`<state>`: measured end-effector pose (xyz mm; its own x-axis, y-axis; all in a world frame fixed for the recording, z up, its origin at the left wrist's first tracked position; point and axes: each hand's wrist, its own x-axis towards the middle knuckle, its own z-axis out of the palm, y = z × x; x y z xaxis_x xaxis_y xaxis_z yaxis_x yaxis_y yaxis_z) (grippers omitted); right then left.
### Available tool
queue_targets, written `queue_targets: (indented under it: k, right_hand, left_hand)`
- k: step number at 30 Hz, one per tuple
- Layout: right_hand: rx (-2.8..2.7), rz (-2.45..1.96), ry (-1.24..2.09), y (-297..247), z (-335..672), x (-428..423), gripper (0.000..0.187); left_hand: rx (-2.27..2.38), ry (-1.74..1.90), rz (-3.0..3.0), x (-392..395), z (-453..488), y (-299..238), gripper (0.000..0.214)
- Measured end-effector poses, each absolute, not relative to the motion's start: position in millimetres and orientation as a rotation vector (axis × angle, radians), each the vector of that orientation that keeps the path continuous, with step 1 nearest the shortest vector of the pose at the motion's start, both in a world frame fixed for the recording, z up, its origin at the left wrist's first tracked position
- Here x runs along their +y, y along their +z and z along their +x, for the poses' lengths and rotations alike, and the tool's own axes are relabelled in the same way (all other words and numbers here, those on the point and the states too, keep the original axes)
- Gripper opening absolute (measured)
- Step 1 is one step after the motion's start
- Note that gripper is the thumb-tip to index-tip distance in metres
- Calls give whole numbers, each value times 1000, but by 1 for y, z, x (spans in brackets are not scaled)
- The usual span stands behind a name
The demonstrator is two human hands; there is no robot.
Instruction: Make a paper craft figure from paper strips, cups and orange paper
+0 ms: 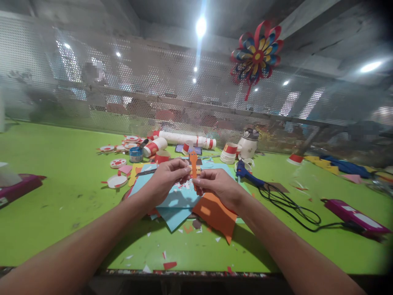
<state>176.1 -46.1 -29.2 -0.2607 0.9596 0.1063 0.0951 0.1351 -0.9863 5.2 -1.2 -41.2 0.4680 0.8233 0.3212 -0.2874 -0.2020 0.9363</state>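
Note:
My left hand (167, 176) and my right hand (219, 186) meet above the middle of the green table (61, 192). Both pinch a small orange paper cut-out (193, 162) that stands upright between the fingertips. The fingers of both hands are closed on it. Under the hands lie light blue paper sheets (176, 205) and an orange sheet (216, 215), with small paper scraps (168, 262) scattered toward the near edge.
Behind the hands stand red-and-white paper cups (229, 153), a white tube (181, 138), a small blue pot (135, 154) and round cut-outs (117, 181). A blue glue gun (245, 172) with a black cable (294, 209) lies right. Pink boxes (353, 213) sit at both sides. A paper flower (256, 53) hangs on the mesh wall.

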Motion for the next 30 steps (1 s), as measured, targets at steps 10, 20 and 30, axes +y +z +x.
queue_targets:
  k: [10, 20, 30]
  right_hand:
    - [-1537, -1069, 1249, -30, 176, -46, 22]
    - [-1536, -1073, 1247, -31, 176, -45, 21]
    - [-1529, -1090, 1250, -28, 175, -47, 21]
  left_hand:
    - [497, 1090, 1425, -1, 7, -41, 16]
    - [497, 1087, 1416, -1, 6, -41, 16]
    - [506, 1089, 1405, -3, 7, -39, 15]
